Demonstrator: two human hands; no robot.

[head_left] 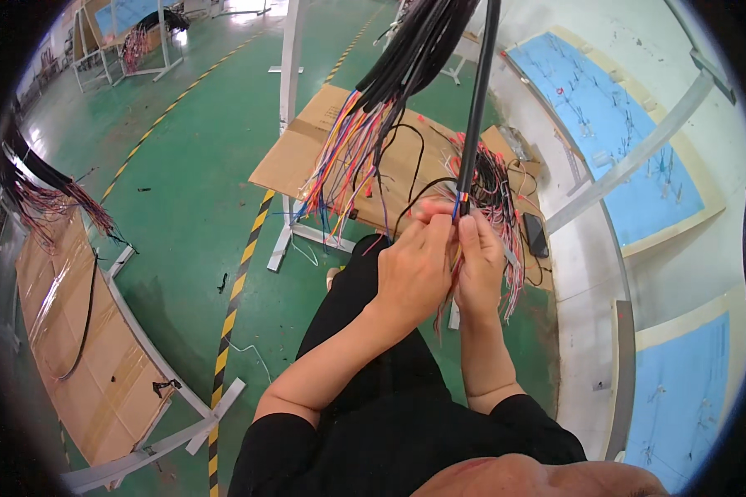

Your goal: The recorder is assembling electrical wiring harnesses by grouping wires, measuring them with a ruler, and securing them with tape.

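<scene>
Evidently, left hand [416,263] and right hand [481,267] pinch wires [456,205] below the black cable [477,99] at two o'clock, I judge for steadiness.

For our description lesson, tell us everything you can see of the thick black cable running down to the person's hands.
The black cable looks plastic-sheathed, smooth and slightly glossy. Nearly straight, it runs steeply down from the picture's top edge, leaning slightly. Its lower end meets the left hand and right hand; blue and orange show there. Fingers hide their exact grip.

Blue boards [598,116] — green floor [174,248] (striped tape [239,286] across)
</scene>
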